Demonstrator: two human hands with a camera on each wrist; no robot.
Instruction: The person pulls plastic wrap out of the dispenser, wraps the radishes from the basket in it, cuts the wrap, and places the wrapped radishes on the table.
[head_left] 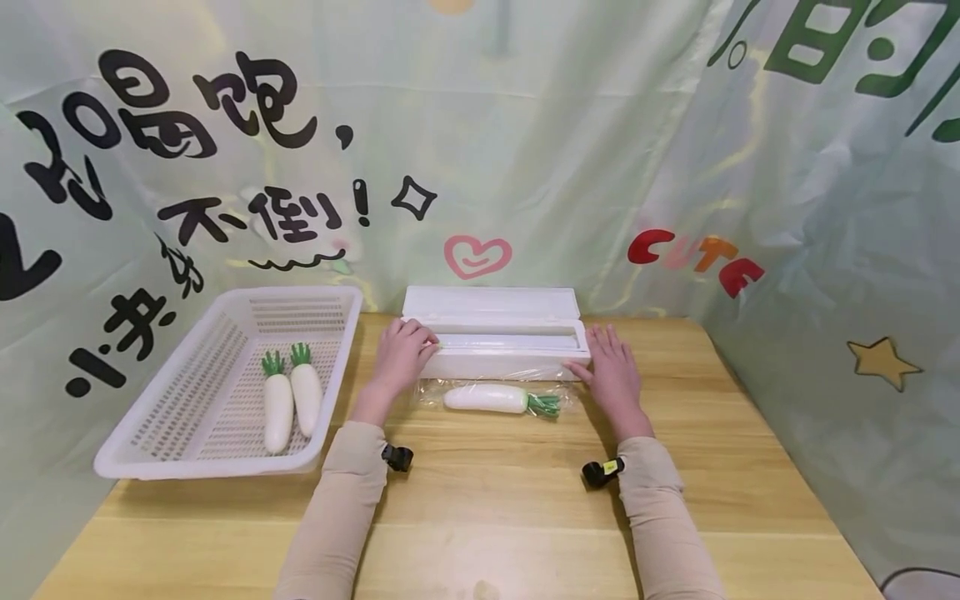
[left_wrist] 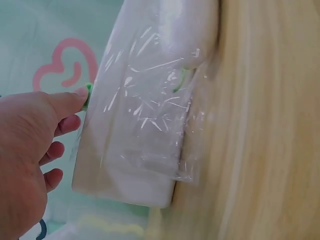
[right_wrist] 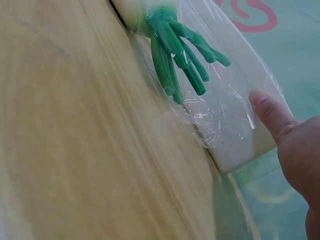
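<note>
A white cling film box [head_left: 495, 363] lies across the table with its lid raised at the back. My left hand [head_left: 405, 354] is at its left part, thumb and fingertips pinching a small green slide cutter [left_wrist: 88, 96] on the box's edge. My right hand [head_left: 615, 371] rests at the box's right end, its thumb [right_wrist: 272, 112] against the front face and its other fingers extended. Clear film [left_wrist: 145, 130] hangs over the front and covers a white radish [head_left: 486, 398] with green stalks [right_wrist: 182, 55], which lies along the box.
At the left stands a white plastic basket [head_left: 348, 333] holding two more white radishes [head_left: 278, 412]. The wooden table [head_left: 495, 517] reaches back to a printed cloth [head_left: 540, 183] that hangs behind and along both sides.
</note>
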